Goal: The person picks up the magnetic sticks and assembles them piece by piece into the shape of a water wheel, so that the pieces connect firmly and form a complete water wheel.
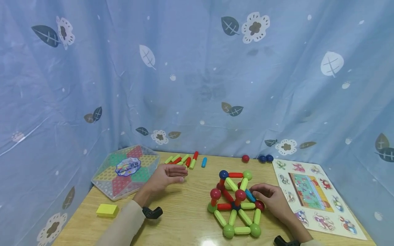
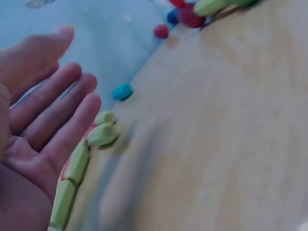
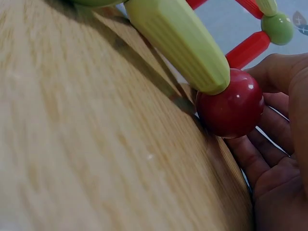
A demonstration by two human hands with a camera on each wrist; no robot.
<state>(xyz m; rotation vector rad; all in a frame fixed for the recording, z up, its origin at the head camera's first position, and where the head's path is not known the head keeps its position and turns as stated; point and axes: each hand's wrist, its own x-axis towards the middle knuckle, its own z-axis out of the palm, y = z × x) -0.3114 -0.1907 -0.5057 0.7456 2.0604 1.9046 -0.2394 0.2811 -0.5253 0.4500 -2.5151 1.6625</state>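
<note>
On the tabletop [image 1: 184, 212], the frame [image 1: 235, 205] of rods and balls stands in front of the person. The right hand [image 1: 271, 200] pinches a blue rod [image 1: 250, 195] at the frame, apparently fitting it. The left hand [image 1: 166, 176], flat and empty, hovers by loose rods [image 1: 183, 160]; picking one likely comes next.

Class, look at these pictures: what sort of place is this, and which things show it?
Probably a children's play corner: a light wooden table before a blue leaf-printed curtain, bearing a colourful stick-and-ball construction toy, a hexagonal plastic Chinese checkers board and a picture puzzle board.
</note>
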